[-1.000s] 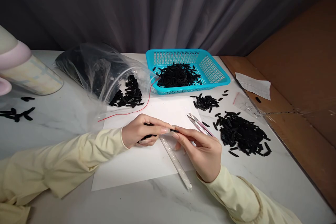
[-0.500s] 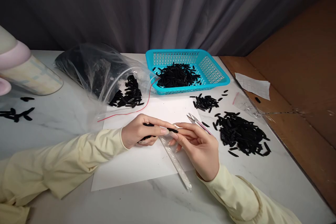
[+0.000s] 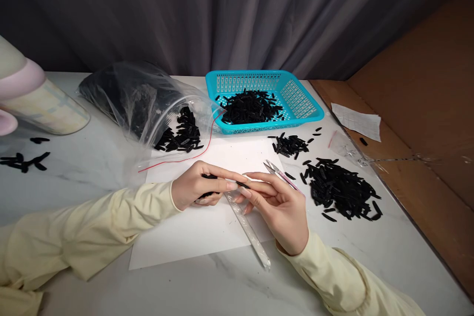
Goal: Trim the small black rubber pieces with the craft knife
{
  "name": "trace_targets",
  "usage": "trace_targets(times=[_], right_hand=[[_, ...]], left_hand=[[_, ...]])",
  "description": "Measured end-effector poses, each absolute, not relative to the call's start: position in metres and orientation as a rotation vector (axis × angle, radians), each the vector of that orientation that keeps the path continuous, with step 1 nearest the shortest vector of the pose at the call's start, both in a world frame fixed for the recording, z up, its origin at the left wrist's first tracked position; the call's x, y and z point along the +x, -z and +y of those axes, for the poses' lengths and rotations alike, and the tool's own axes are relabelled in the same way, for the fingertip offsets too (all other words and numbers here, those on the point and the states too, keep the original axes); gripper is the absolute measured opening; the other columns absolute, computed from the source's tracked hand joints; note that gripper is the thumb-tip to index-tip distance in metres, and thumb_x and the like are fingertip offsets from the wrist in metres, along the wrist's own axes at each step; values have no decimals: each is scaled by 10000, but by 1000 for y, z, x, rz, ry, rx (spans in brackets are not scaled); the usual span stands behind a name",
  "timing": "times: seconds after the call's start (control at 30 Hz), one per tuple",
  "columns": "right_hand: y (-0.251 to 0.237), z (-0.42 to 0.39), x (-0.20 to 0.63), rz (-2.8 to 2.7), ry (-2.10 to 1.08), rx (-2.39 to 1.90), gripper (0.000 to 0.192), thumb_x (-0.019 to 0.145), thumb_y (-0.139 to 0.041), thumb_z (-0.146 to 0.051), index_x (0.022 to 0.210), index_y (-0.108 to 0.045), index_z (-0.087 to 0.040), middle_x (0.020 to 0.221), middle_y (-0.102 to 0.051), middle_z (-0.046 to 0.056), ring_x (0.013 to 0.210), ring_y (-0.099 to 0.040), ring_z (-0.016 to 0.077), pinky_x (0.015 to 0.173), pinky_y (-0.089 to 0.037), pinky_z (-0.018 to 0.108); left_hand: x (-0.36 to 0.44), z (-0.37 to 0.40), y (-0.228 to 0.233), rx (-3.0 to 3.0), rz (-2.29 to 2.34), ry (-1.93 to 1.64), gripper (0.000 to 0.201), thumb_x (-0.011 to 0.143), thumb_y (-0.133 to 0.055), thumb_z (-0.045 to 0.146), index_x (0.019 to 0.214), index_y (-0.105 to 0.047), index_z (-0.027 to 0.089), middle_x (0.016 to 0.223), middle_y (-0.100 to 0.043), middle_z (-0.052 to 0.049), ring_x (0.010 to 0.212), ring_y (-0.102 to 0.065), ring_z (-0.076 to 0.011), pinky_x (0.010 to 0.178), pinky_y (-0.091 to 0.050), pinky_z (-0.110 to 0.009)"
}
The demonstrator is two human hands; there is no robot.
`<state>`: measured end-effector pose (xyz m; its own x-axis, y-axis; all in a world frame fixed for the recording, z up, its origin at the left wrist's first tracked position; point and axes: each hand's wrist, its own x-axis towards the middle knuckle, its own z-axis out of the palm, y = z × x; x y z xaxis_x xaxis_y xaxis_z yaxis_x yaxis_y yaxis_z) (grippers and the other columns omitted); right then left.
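My left hand (image 3: 200, 182) is closed, with several black pieces (image 3: 209, 183) tucked in its curled palm. Between its thumb and forefinger and the fingertips of my right hand (image 3: 281, 207) is one small, thin black strip (image 3: 242, 184), pinched from both sides. What the strip is made of I cannot tell. Under the hands lies a sheet of white paper (image 3: 177, 242). A narrow strip in clear plastic wrapping (image 3: 252, 237) slants across it. Thread snips (image 3: 279, 173) rest just behind my right hand.
A blue basket (image 3: 299, 118) holds black pieces. An open clear bag (image 3: 140, 94) spills more beside it. Loose piles lie at the right (image 3: 340, 190) and behind the snips (image 3: 291, 144). A pastel cylinder (image 3: 62, 108) stands left; cardboard (image 3: 418, 84) borders the right.
The small black strip has turned in my fingertips and now shows a thinner edge. My right hand has shifted very slightly left; my left hand stays put.
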<state>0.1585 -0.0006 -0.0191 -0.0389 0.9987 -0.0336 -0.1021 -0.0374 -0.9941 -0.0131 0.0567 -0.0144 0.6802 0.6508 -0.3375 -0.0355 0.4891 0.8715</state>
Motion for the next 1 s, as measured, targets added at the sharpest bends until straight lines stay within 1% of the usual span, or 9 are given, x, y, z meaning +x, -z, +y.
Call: trace_targets(times=[0.37,0.6,0.67,0.77,0.87,0.9,0.93,1.0], right_hand=[[21,-1,158,-1158,-1280,-1143,186,751,-661,-170,928,-612,-198,792,-731,36,603,-687,164,474,-585,247],[25,-3,162,-1341,-1074,-1172,209,797,-608,-147,988,-602,-234,881,-733,27,617,-699,173,507,-606,279],[21,-3,166,-1452,-901,-1175,244,802,-597,-119,1018,-597,-233,884,-733,26,599,-694,172,513,-601,291],[4,3,175,-1646,-440,-1163,281,781,-613,-80,1016,-620,-234,877,-732,20,585,-685,173,535,-579,305],[-22,28,184,-1863,100,-1143,276,763,-634,-72,961,-657,-263,802,-736,-8,587,-677,163,557,-538,277],[-31,42,186,-1925,221,-1118,262,773,-621,-73,948,-665,-263,769,-735,-12,588,-676,156,561,-525,262],[-38,57,187,-1967,294,-1093,232,788,-600,-81,925,-675,-253,766,-735,-7,616,-681,159,583,-521,254],[-51,88,187,-2075,280,-1150,188,798,-575,-107,903,-685,-217,831,-733,28,729,-691,203,647,-524,288]], left_hand=[[-13,57,15,991,709,-464,362,733,-619,211,1063,-662,70,293,-322,89,284,-223,-24,329,-160,-174],[-13,57,17,989,694,-475,399,725,-621,217,1093,-639,67,288,-321,98,278,-214,-28,319,-160,-173],[-13,57,17,988,696,-489,427,723,-620,213,1126,-616,73,293,-327,101,282,-222,-32,321,-170,-173],[-12,56,16,1007,699,-491,429,731,-614,216,1141,-605,92,301,-335,102,293,-244,-38,335,-190,-176],[-11,53,15,1062,712,-468,343,733,-618,228,1048,-662,100,321,-344,96,311,-257,-35,347,-189,-181],[-10,52,16,1080,711,-466,310,727,-624,230,1000,-682,95,329,-348,93,316,-265,-34,348,-189,-183],[-10,52,16,1097,704,-463,287,723,-627,233,961,-695,88,336,-354,90,320,-276,-35,348,-192,-184],[-9,51,17,1125,685,-448,283,719,-628,245,937,-699,78,344,-361,87,326,-298,-38,349,-202,-184]])
